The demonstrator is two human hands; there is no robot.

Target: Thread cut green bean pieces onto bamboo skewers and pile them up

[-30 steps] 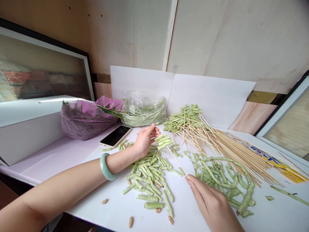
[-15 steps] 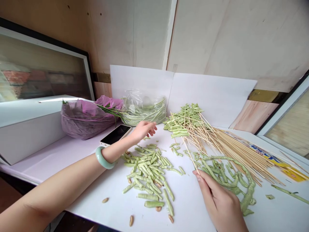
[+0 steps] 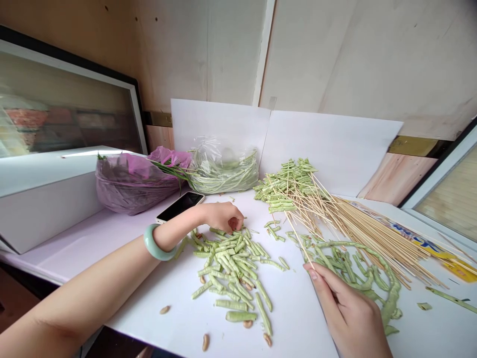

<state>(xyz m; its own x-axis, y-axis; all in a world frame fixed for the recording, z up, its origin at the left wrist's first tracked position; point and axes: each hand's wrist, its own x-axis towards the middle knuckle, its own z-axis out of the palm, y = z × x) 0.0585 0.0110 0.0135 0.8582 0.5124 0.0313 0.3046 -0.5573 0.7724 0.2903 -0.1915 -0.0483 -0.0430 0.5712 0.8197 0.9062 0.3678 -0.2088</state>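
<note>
the step in hand looks to be laying down a strung skewer: the right hand pinches its bare near end, while its strung pieces lie at the near left edge of the far heap of loaded skewers. the left hand curls over the far side of the cut beans, mid-table; whether it pinches one, i cannot tell. the next move seems to call for a clean release. counted: one phone, two bags, purple and clear, at least five brown seeds; cut beans and heaped skewers overlap too much.
</note>
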